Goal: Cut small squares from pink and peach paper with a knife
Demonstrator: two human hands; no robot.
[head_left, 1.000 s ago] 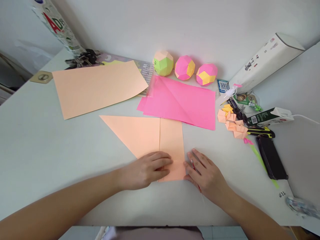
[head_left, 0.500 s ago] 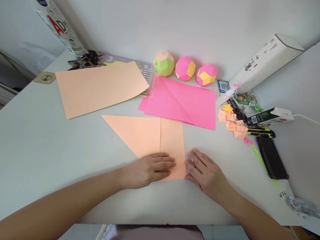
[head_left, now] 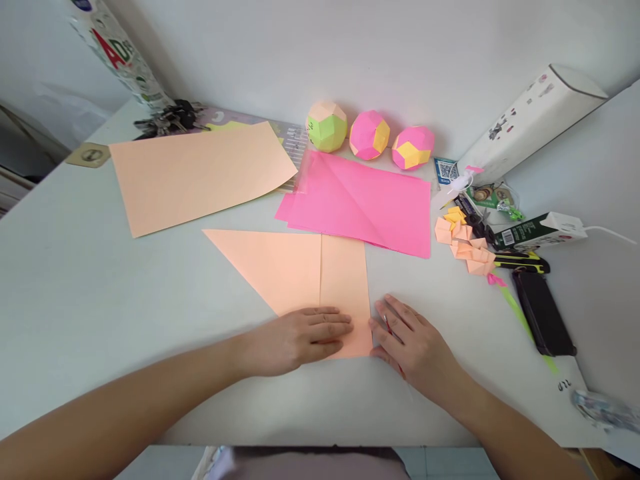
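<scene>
A folded sheet of peach paper (head_left: 345, 273) lies in front of me, with a triangular flap on its left and a vertical edge near its middle. My left hand (head_left: 305, 340) rests flat on its lower part, fingers stretched to the right and palm down. Beside the paper's right edge is my right hand (head_left: 410, 343), its thumb and index tip touching that edge. Tucked among its bent fingers is a slim red tool (head_left: 387, 324) with a shiny tip; most of it is hidden, so its kind does not show.
Pink sheets (head_left: 380, 207) lie behind the peach paper. A larger peach sheet (head_left: 195, 180) is at the back left. Three paper balls (head_left: 369, 135) line the wall. Folded peach pieces (head_left: 473, 253), a yellow-black cutter (head_left: 525, 262) and a black phone-like case (head_left: 543, 313) sit on the right.
Hardly anything differs. My left fingertips sit a touch farther right on the peach paper, and my right hand stays at the paper's edge.
</scene>
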